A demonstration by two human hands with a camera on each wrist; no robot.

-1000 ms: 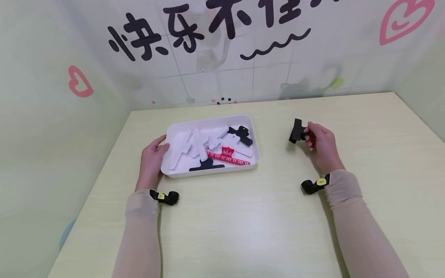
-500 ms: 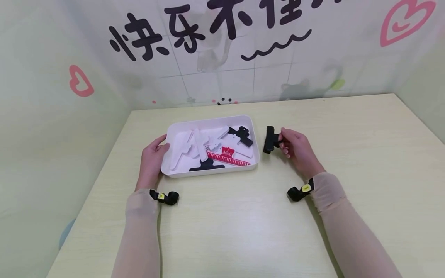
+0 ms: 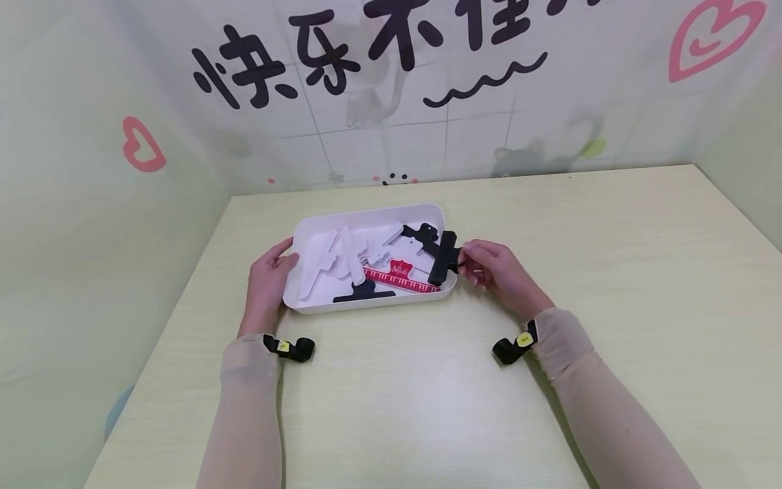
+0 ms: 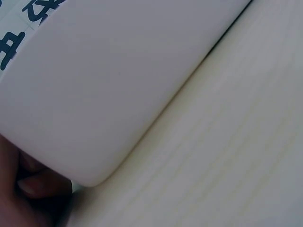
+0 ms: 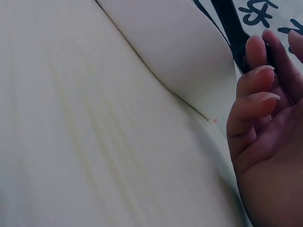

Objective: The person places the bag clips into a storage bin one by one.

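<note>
A black bulldog clip [image 3: 442, 258] is pinched by its handle between the thumb and fingers of my right hand [image 3: 501, 275]. The clip hangs over the right end of a shallow white tray [image 3: 366, 307]. My left hand [image 3: 264, 288] grips the tray's left end, thumb at the rim and fingers along the outer wall. Inside the tray lie several white clips [image 3: 351, 255], a red clip [image 3: 400, 269] with a piano-key pattern, and black clips [image 3: 364, 290]. In the right wrist view, the held clip [image 5: 229, 21] is partly hidden by fingertips.
The tray stands on a pale wooden table [image 3: 391, 394], towards its back left. A printed curtain [image 3: 391, 88] with black lettering rises behind the table's back edge. Each wrist carries a small black camera [image 3: 513, 346].
My right hand has carried the black bulldog clip leftwards and slightly nearer, from the right of the table to over the tray's right end. The left hand and tray have stayed put.
</note>
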